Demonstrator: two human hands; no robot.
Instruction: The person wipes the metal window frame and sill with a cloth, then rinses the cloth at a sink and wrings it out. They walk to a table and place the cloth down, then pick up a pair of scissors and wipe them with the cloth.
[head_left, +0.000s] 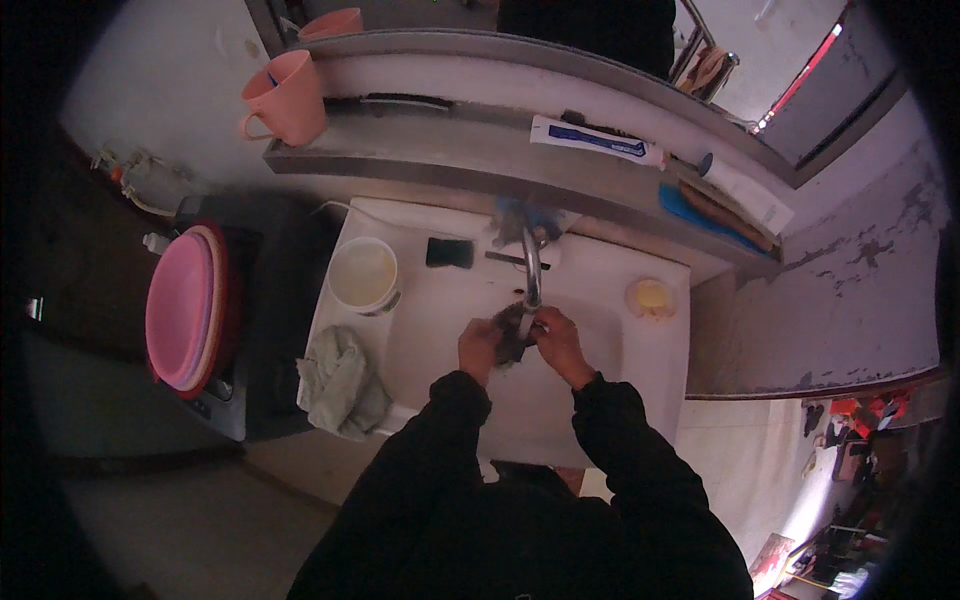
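Note:
Over the basin of a white sink (450, 382), my left hand (478, 351) grips the left side of a dark, wet-looking cloth (510, 337). My right hand (561, 341) has hold of its right side, close under the spout. A chrome faucet (532, 262) arches above the cloth, and water appears to run from it onto the cloth. Both hands are at about the same height, with the cloth between them. The fingertips are partly hidden by the cloth and the faucet.
Around the basin are a white tub (364, 275), a dark green sponge (450, 253), a pale crumpled towel (341, 382) and yellow soap in a dish (651, 298). The shelf (450, 142) holds a pink mug (285, 97) and a toothpaste tube (596, 141). Pink basins (180, 307) stand at left.

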